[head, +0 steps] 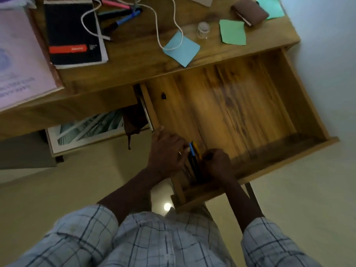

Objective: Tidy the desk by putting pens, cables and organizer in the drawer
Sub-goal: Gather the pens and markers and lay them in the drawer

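Both hands worked at the near left corner of the pulled-out wooden drawer (250,105): left hand (166,154) and right hand (216,163) each grasping the dark bundle of pens (194,157), blue and yellow tips up. I judged the bundle could splay or roll away on release. White cable (169,22) and loose markers (123,13) lay on the wooden bench (134,60), and snagging that cable could drag the small clear jar (203,29).

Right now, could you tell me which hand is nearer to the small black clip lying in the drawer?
Left. The left hand lies just below the black clip, by the drawer's left wall; the right hand is further down and right.
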